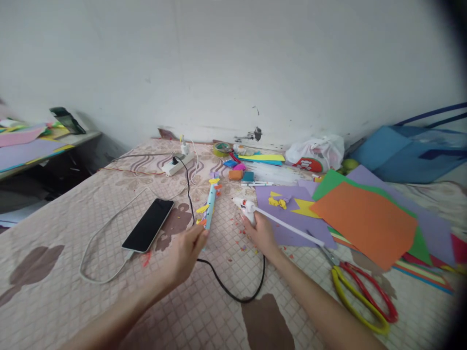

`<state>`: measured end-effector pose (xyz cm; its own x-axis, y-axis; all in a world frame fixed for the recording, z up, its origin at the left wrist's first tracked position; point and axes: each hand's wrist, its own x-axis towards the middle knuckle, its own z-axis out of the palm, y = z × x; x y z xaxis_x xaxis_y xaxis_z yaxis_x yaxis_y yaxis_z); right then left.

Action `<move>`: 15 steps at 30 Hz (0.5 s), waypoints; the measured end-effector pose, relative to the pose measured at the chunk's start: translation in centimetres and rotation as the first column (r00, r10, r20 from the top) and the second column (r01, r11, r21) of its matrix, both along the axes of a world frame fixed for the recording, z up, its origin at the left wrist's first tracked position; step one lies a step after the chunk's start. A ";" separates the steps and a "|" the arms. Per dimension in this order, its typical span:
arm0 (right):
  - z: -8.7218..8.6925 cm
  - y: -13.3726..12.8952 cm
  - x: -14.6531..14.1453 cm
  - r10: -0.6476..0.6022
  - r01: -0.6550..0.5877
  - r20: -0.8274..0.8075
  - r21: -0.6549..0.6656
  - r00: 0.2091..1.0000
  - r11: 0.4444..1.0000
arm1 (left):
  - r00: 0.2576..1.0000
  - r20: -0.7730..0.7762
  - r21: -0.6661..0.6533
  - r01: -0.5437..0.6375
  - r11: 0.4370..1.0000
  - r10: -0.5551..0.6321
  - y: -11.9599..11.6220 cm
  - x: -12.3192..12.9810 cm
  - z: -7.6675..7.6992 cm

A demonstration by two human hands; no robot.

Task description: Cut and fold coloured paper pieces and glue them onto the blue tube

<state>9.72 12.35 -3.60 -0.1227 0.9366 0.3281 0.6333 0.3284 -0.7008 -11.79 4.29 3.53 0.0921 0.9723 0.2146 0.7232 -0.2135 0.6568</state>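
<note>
One blue stick [210, 204], probably light, its coloured bits [202, 208] likely fragile, over the cloth [47, 301]: left hand [188, 249] pinches the near end; right hand [264, 234] grasps the glue gun [250, 215]. Best grip: bare shaft.

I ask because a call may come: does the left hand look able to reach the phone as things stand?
Probably yes: the phone lies close beside the left hand with nothing standing between, though that hand seems to hold the blue strip.

From afar I see, beyond the left hand [188, 251], a pale, stained wall [219, 68], and, left of this hand, another table [86, 138].
</note>
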 end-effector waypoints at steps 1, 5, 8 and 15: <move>0.0 0.0 0.0 -0.005 0.005 0.015 0.001 1.000 1.000 | 0.999 0.022 -0.025 0.048 0.999 -0.047 -0.4 0.7 -0.2; 0.1 -0.2 0.1 -0.003 0.003 0.033 0.003 0.999 1.000 | 0.939 0.259 -0.174 0.274 0.946 -0.225 -1.2 3.1 -0.8; 0.1 -0.4 0.4 0.002 -0.002 0.029 0.012 1.000 1.000 | 0.897 0.373 -0.200 0.329 0.923 -0.240 -1.3 4.1 -0.7; 0.0 -1.0 1.5 0.028 -0.028 -0.004 0.007 1.000 1.000 | 0.878 0.388 -0.157 0.362 0.919 -0.280 -2.0 5.4 0.1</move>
